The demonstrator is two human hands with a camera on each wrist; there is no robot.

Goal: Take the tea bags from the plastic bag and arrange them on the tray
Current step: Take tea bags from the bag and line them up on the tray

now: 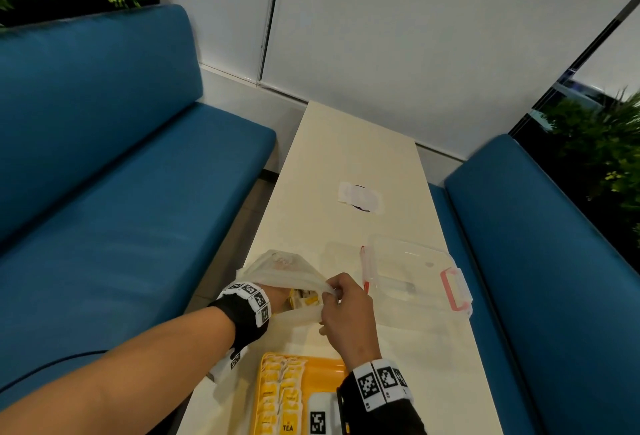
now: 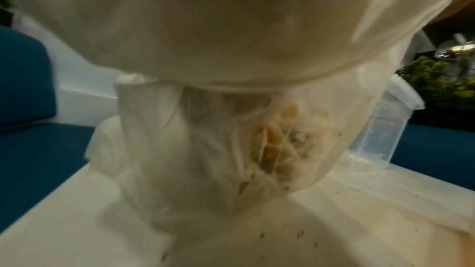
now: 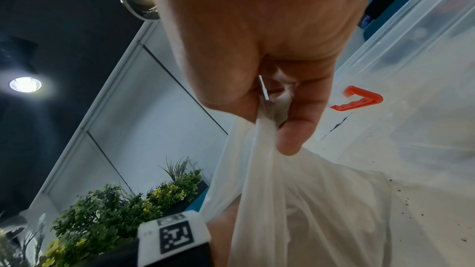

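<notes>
A translucent white plastic bag (image 1: pixel 280 266) lies on the cream table, its mouth facing me. My left hand (image 1: pixel 278 292) reaches into that mouth, and its fingers are hidden by the film. Yellow tea bags (image 1: pixel 306 297) show inside the opening and, in the left wrist view, through the bag's wall (image 2: pixel 277 145). My right hand (image 1: pixel 337 296) pinches the bag's rim between thumb and fingers (image 3: pixel 290 135) and holds it up. At the near edge sits a yellow tray (image 1: pixel 325 367) with several tea bags (image 1: pixel 280 396) in rows on its left part.
A clear plastic box (image 1: pixel 412 271) with pink latches stands right of the bag, close to my right hand. A white tagged block (image 1: pixel 318 414) lies by the tray. Blue benches (image 1: pixel 121 209) flank the narrow table. A sticker (image 1: pixel 360 197) lies farther up the tabletop.
</notes>
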